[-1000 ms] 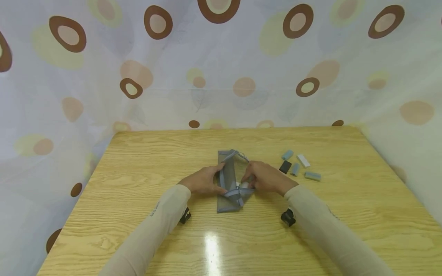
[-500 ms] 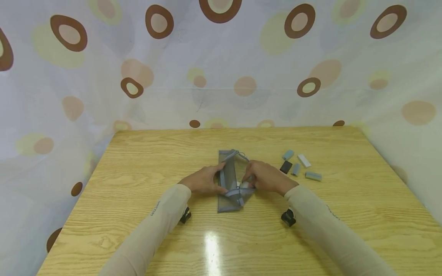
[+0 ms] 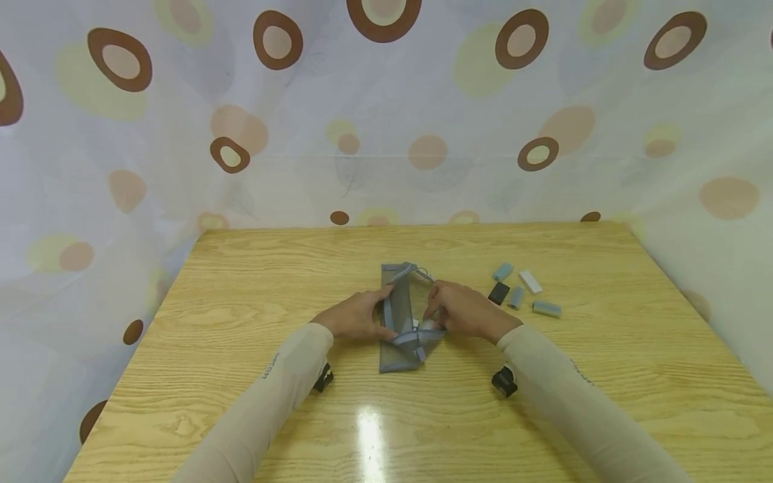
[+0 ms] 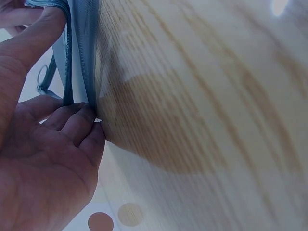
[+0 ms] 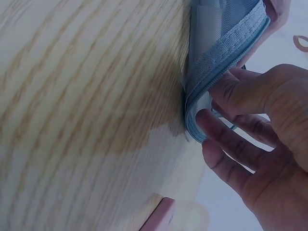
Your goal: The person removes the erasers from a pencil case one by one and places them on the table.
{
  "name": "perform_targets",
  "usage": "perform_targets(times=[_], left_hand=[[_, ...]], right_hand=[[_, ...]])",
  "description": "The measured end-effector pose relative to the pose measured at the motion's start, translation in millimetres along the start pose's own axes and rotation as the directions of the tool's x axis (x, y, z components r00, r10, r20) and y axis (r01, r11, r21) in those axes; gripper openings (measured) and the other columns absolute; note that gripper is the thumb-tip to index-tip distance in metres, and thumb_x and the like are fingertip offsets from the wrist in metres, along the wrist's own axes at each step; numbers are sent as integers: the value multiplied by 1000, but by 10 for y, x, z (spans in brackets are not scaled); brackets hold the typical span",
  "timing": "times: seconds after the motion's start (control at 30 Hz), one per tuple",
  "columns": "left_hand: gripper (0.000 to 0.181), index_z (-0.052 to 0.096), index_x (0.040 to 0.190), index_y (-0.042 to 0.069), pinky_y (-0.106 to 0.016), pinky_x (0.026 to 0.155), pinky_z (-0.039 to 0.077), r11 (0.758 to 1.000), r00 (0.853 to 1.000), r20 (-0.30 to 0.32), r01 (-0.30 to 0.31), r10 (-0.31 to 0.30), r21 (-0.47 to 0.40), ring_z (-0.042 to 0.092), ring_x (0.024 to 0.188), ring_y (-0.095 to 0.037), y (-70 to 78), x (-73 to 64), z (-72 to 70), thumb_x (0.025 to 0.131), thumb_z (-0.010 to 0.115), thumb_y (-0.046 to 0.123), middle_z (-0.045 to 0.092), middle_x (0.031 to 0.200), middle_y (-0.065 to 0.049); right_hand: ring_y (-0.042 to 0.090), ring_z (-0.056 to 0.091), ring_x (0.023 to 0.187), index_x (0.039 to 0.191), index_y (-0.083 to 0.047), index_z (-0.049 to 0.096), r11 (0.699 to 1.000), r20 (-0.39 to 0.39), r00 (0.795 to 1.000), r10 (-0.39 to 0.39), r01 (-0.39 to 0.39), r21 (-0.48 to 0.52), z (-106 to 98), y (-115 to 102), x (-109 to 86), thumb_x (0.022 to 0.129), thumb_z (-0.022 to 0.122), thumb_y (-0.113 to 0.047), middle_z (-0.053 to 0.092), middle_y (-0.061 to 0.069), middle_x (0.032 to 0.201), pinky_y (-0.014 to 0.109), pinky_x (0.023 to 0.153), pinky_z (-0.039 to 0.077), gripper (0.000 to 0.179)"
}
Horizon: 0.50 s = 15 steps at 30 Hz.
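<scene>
A grey-blue mesh zipper pouch (image 3: 398,355) lies on the table with its zip undone and its mouth spread. My left hand (image 3: 356,315) grips its left side, thumb and fingers set apart along the zipped rim; in the left wrist view the fingers (image 4: 79,120) curl at the pouch edge. From the right, my right hand (image 3: 455,308) reaches into the mouth. Between its thumb and fingers shows a small pale block (image 5: 205,103), partly covered by the rim and fingers. Something whitish (image 5: 208,29) shows through the mesh.
Right of the pouch lie several small blocks that look like erasers: a black one (image 3: 498,292), a white one (image 3: 531,282) and grey-blue ones such as the rightmost block (image 3: 546,308). A patterned curtain (image 3: 386,181) hangs behind the wooden table (image 3: 272,268).
Both hands and the pouch stay almost in place. The right fingers have shifted slightly within the mouth, and the pale block there shows less between them.
</scene>
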<state>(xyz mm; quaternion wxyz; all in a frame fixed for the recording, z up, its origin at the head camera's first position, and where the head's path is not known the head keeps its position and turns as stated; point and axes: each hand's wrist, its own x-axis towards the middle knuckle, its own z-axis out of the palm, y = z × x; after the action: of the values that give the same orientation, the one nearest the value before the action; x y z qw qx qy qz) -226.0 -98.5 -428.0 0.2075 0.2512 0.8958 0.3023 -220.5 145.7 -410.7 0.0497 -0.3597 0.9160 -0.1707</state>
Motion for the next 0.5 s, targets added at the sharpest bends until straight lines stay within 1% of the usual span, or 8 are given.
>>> perform_targets(times=[0.13, 0.3, 0.4, 0.5], left_hand=[[98, 17, 152, 10, -35, 109, 32, 1000, 1000, -6, -5, 5, 1, 34, 135, -22, 7, -2, -4, 79, 77, 37, 31, 151, -11], [99, 17, 152, 10, -35, 109, 32, 1000, 1000, -10, -13, 13, 3, 34, 135, -21, 4, 1, 2, 79, 77, 37, 32, 151, -11], [99, 17, 152, 10, -34, 108, 33, 1000, 1000, -14, -17, 17, 6, 36, 133, -20, -4, 6, 9, 78, 77, 37, 33, 150, -11], [99, 17, 152, 9, -34, 108, 33, 1000, 1000, -14, -23, 23, 7, 36, 133, -20, -11, 14, 14, 79, 77, 37, 34, 150, -11]], right_hand=[[17, 59, 88, 90, -9, 77, 999, -22, 999, -26, 26, -19, -24, 6, -11, 75, 76, 3, 60, 0, 97, 30, 76, 54, 20], [16, 59, 87, 90, -9, 77, 999, -32, 999, -41, 40, -30, -63, 24, -20, 74, 76, 3, 60, 0, 96, 29, 75, 53, 20], [17, 59, 86, 90, -8, 77, 999, -33, 999, -43, 43, -23, -100, 37, -37, 73, 75, 4, 60, 1, 97, 29, 74, 54, 20], [17, 60, 85, 91, -7, 76, 1000, -36, 999, -28, 28, -11, -146, 59, -69, 75, 74, 4, 60, 4, 100, 29, 73, 54, 20]])
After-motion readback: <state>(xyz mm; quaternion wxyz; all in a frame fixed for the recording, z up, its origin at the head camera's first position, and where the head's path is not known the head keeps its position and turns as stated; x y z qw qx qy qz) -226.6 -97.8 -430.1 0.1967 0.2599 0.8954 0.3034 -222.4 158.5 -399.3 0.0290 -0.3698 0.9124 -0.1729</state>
